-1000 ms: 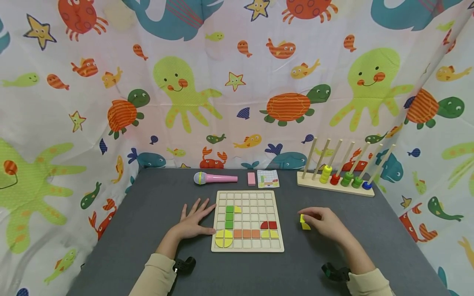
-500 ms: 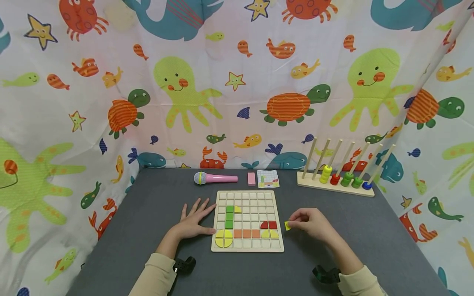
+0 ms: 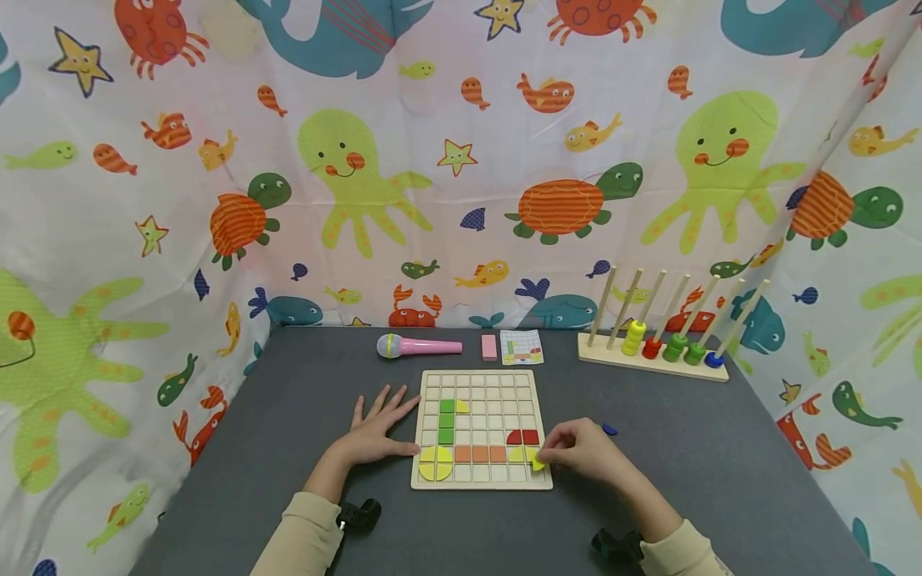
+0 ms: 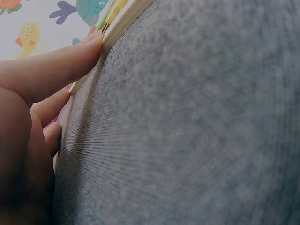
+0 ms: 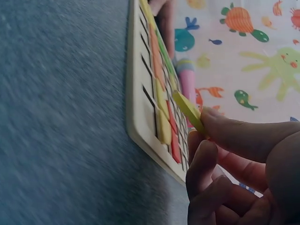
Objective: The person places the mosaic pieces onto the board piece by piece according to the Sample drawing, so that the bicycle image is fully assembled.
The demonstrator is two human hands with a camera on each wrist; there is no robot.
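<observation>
A wooden grid board lies on the table, bearing three green squares, three orange squares, two red pieces and several yellow pieces. My right hand pinches a small yellow tile between thumb and fingers, over the board's lower right corner. In the right wrist view the tile is tilted and seems apart from the board. My left hand lies with fingers spread on the table, thumb and fingertips touching the board's left edge. A small blue piece shows just beyond my right hand.
Behind the board are a pink toy microphone, a pink block and a pattern card. A peg rack with coloured beads stands at the back right. A sea-animal curtain hangs behind the table.
My right hand has carried the yellow tile leftward from the table to the board's lower right corner. The blue piece has come into view behind that hand. My left hand has stayed put.
</observation>
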